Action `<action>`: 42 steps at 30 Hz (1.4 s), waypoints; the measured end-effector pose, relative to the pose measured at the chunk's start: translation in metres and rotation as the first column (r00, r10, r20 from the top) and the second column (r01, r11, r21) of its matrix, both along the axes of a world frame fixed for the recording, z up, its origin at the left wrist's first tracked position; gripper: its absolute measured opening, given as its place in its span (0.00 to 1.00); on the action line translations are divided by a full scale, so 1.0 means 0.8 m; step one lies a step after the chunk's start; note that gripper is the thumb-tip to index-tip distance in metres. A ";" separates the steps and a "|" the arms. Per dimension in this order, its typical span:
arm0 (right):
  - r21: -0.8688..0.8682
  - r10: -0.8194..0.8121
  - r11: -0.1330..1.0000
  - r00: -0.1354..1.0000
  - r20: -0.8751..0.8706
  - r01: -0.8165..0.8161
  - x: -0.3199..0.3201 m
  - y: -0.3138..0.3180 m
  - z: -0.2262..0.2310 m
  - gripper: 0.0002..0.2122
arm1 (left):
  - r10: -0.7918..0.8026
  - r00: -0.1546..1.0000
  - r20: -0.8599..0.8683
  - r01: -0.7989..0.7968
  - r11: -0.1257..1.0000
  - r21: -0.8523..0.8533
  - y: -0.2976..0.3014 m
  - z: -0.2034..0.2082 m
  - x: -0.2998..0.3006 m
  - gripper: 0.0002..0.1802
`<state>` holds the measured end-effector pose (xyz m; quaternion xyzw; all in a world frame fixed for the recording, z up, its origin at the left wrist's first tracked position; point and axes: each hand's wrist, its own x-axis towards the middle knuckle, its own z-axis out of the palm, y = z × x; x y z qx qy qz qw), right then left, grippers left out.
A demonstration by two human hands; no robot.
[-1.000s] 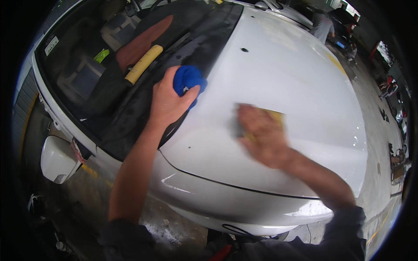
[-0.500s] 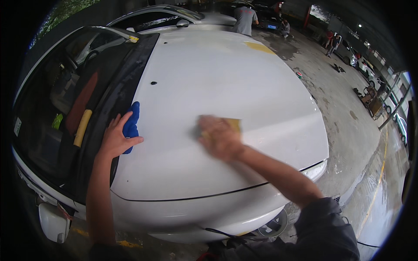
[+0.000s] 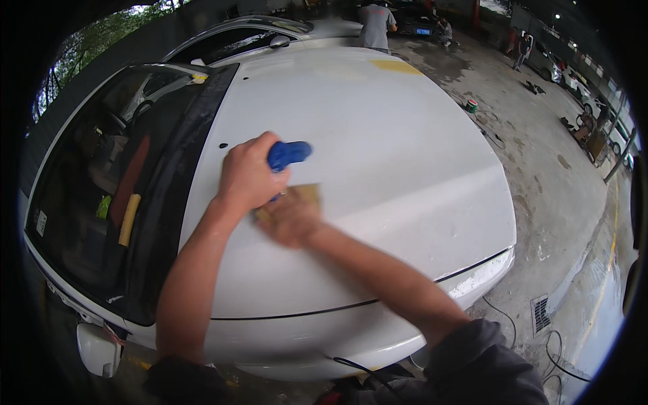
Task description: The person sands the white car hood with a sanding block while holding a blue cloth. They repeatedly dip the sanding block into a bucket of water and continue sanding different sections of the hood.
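My left hand (image 3: 251,170) is closed round a bunched blue cloth (image 3: 290,154), held just over the white car hood (image 3: 378,128). Right beside it, partly behind it in view, my right hand (image 3: 290,217) presses a yellowish sheet that looks like sandpaper (image 3: 310,196) on the hood. The right hand is a little blurred, and its fingers lie along the sheet. The two hands nearly touch, so I cannot tell whether they are in contact.
Left of the hood is the windshield (image 3: 88,202), with a yellow roll-like block (image 3: 129,220) near its base. A yellow patch (image 3: 395,66) marks the hood's far edge. A silver car (image 3: 317,37) and a person in grey (image 3: 374,27) are beyond. Cables (image 3: 560,358) lie on the floor.
My left hand has picked up the blue cloth from the hood's edge and carried it right. My right hand has slid left with the sheet. The whole view has shifted slightly.
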<state>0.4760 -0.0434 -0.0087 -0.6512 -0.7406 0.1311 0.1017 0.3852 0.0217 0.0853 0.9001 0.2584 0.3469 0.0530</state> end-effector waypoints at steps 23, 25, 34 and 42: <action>0.073 -0.491 0.871 0.865 0.105 0.486 0.195 -0.021 -0.016 0.34 | 0.374 0.928 -0.006 -0.365 0.902 -0.232 0.056 -0.108 -0.166 0.27; -0.026 -0.260 0.964 0.960 0.105 0.264 0.106 0.038 -0.012 0.34 | 0.405 0.914 0.011 -0.383 0.873 -0.301 0.057 -0.109 -0.162 0.28; 0.234 -0.501 0.849 0.862 0.072 0.473 0.296 0.013 -0.056 0.28 | 0.426 0.905 0.000 -0.402 0.854 -0.329 0.058 -0.104 -0.172 0.28; 0.112 -0.052 0.993 0.994 0.093 0.041 0.085 0.121 -0.036 0.34 | 0.449 0.893 -0.021 -0.431 0.842 -0.324 0.064 -0.115 -0.171 0.29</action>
